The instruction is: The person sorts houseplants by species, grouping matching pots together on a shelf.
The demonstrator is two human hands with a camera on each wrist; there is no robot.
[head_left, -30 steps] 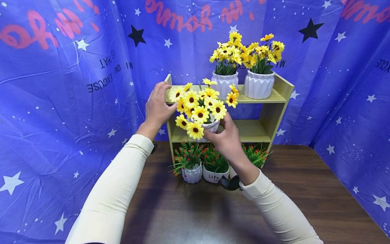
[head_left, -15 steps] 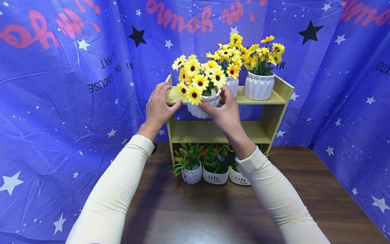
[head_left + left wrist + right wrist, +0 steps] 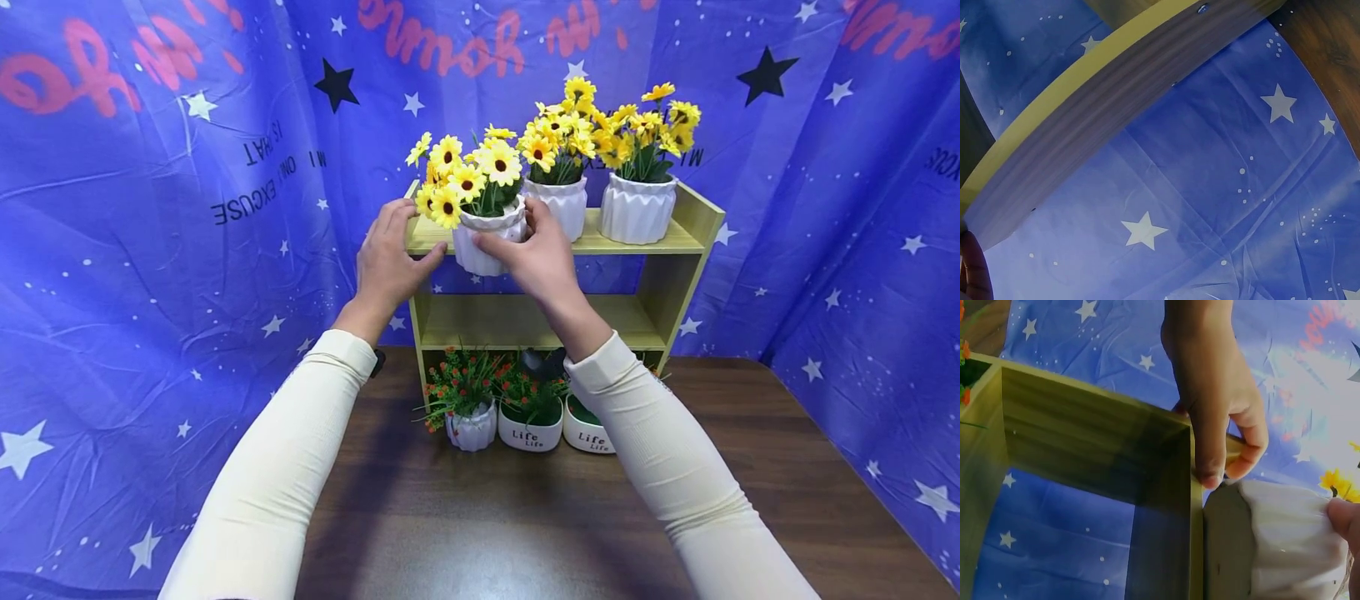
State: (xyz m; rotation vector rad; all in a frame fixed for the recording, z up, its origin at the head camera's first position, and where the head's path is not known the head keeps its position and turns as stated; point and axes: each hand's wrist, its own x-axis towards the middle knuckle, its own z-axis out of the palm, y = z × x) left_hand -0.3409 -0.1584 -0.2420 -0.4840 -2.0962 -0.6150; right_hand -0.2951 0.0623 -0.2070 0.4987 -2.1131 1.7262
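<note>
My right hand (image 3: 543, 258) holds a white fluted flowerpot (image 3: 467, 248) of yellow daisy-like flowers (image 3: 468, 179), thumb on its front and fingers at its right side. The pot is at the left end of the wooden shelf's (image 3: 622, 321) top board, its base overlapping the front edge in the head view. In the right wrist view, the pot's underside (image 3: 1229, 544) is close to the board; contact is unclear. My left hand (image 3: 386, 262) grips the shelf's upper left corner, thumb at the board's edge (image 3: 1196, 506). The left wrist view shows mostly the outer side panel (image 3: 1085, 125).
Two similar pots, a middle one (image 3: 562, 208) and a right one (image 3: 637, 208), stand on the top board. Below, a fluted pot (image 3: 472, 429) and two white "Life" planters (image 3: 531, 435) with red-flowered greenery stand on the brown table (image 3: 465, 525). Blue starry cloth (image 3: 247, 333) hangs behind.
My right hand has raised the yellow-flower pot from in front of the middle level to the top board, and moved it slightly left. My left hand has stayed at the shelf's corner.
</note>
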